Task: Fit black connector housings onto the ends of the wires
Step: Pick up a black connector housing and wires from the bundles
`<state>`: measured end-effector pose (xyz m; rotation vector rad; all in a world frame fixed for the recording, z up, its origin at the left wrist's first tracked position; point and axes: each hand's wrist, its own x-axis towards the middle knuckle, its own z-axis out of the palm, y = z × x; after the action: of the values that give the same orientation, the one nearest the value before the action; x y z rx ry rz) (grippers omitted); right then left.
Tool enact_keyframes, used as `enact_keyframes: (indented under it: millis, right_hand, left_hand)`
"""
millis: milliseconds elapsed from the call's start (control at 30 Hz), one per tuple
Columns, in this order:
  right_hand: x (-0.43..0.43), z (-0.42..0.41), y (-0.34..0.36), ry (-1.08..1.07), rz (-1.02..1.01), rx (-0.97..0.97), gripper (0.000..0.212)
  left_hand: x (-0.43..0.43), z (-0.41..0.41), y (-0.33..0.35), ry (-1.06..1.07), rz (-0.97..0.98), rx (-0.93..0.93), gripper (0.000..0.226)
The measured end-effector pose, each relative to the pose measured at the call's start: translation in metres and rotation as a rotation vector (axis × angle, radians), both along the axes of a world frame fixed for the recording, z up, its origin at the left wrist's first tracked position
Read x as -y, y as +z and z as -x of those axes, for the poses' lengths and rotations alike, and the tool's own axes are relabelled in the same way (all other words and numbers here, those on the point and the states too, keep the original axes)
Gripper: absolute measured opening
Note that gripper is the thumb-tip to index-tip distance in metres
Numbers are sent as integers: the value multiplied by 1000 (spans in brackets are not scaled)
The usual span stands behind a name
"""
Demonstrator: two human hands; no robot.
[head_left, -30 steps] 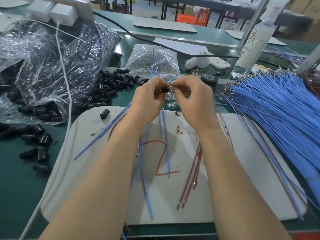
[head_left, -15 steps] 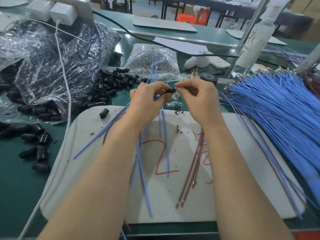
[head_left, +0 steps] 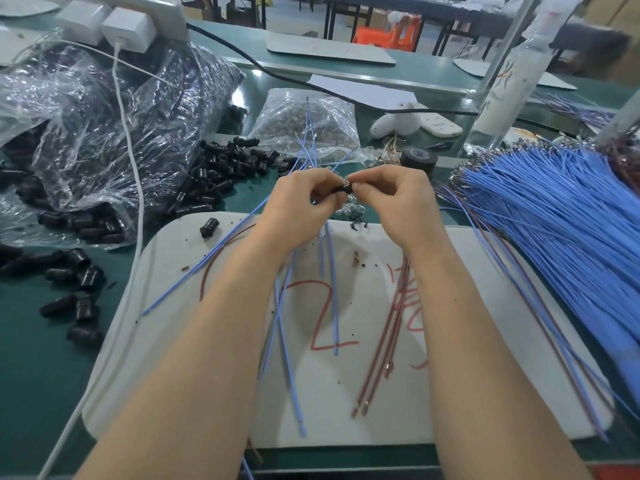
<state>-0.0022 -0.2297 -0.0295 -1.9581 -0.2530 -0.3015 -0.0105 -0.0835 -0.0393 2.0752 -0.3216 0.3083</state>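
Watching from my end: both hands are up together over the far edge of the board point(head_left: 502, 306), with one housing point(head_left: 341, 189) caught between them. The left hand point(head_left: 301, 199) is clenched, its thumb and forefinger pinching the housing's left side. The same fist also holds a few blue wires point(head_left: 332, 289), which poke up past the knuckles and hang down over the board. The right hand point(head_left: 398, 199) pinches at the housing's right end with thumb and forefinger, the other fingers curled in. I can't tell whether there's a wire tip in that pinch, it's too small and the fingers hide it.

So the housing is in the air, clear of the board, right between the two sets of fingertips.

Other stuff on the bench:
- a spare point(head_left: 209, 228) housing sits alone on the board's far left corner
- a pile point(head_left: 221, 174) of loose housings lies on the green bench beyond that, spilling from a clear bag point(head_left: 104, 116)
- a few brown wires point(head_left: 391, 334) lie on the board under my right forearm, beside a red "2" point(head_left: 322, 317)
- a fat bundle point(head_left: 554, 220) of blue wire is fanned out on the right
- a tape roll point(head_left: 419, 159) sits just behind the right hand
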Motion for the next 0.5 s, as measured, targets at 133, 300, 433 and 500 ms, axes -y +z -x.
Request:
enact_keyframes:
  millis: [133, 300, 433, 500]
  right_hand:
    - [-3, 0, -3, 14, -309, -145, 17]
    - [-4, -3, -7, 15, -476, -268, 13]
    - [-9, -3, -13, 19, -453, -288, 14]
    - [-12, -3, -14, 24, -461, -297, 15]
  left_hand:
    - [0, -2, -1, -6, 24, -15, 7]
    - [0, -2, -2, -6, 15, -36, 8]
    - [-1, -4, -3, 15, -22, -39, 11]
    - [-2, -5, -3, 32, -43, -31, 11]
